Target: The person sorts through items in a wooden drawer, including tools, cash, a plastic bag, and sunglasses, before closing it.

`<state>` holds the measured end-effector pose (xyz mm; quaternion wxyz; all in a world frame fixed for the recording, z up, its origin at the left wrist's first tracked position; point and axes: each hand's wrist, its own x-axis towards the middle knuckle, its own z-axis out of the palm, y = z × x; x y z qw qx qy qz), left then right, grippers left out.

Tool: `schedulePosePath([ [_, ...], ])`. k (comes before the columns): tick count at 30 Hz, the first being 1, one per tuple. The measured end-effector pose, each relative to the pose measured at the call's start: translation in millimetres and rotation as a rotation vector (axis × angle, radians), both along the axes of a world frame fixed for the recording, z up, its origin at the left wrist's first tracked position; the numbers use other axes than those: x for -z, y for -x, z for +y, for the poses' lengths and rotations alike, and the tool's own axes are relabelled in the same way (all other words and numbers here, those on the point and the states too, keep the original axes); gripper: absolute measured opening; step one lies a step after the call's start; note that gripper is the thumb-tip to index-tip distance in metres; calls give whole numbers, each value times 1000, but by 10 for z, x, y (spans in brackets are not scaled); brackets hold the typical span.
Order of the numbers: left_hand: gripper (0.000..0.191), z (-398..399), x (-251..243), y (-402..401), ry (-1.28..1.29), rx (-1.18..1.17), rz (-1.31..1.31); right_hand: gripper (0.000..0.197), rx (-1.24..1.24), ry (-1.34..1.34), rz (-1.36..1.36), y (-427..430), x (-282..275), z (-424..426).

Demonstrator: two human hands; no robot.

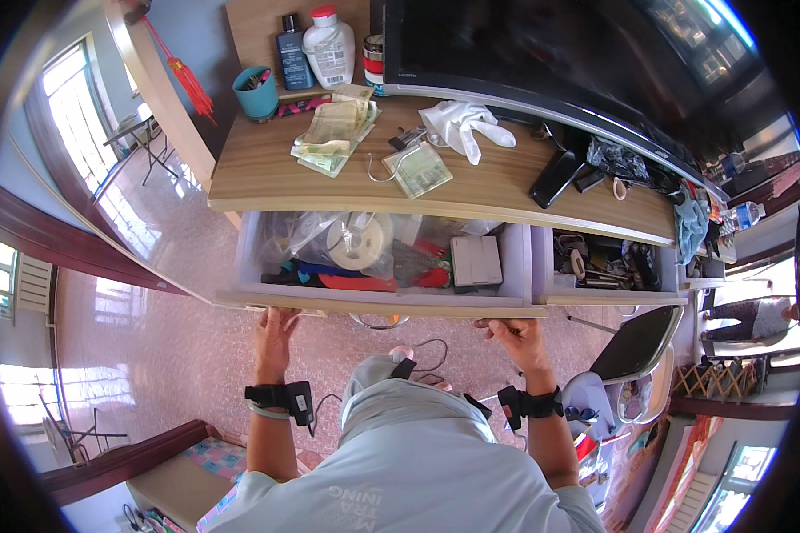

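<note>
My left hand (273,343) touches the front edge of the left drawer (373,308) near its left end, its fingertips partly hidden under the edge. At the same drawer's right end, my right hand (517,340) rests against the front edge with its fingers bent. The drawer stands pulled out. Inside it are a white spool in clear plastic (357,243), a white box (477,261), red and blue items, and plastic bags. Beside it, a second drawer (610,298), also pulled out, holds a jumble of small dark items.
The wooden desktop (260,180) above carries banknotes (337,130), a white glove (467,126), a metal hook (383,176), a black phone (552,178), bottles, a teal cup (256,93) and a large screen (540,60). A dark chair (640,340) stands to the right. Another person (753,316) is farther right.
</note>
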<state>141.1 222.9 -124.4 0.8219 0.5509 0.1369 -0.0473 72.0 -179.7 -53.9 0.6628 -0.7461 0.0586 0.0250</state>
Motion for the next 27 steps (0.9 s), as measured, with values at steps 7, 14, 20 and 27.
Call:
schedulePosePath([
  [7,57,-419,115,-74,674,31,187,16,81,-35,-43,-18,53,-23],
  [14,69,-471,19,-95,715,16,175,20,88,-139,-54,-61,-62,2],
  [20,76,-426,-39,-113,600,61,144,19,88,10,-55,-51,-112,-45],
  [27,76,-422,74,-161,666,14,147,16,84,190,-178,-72,-58,16],
])
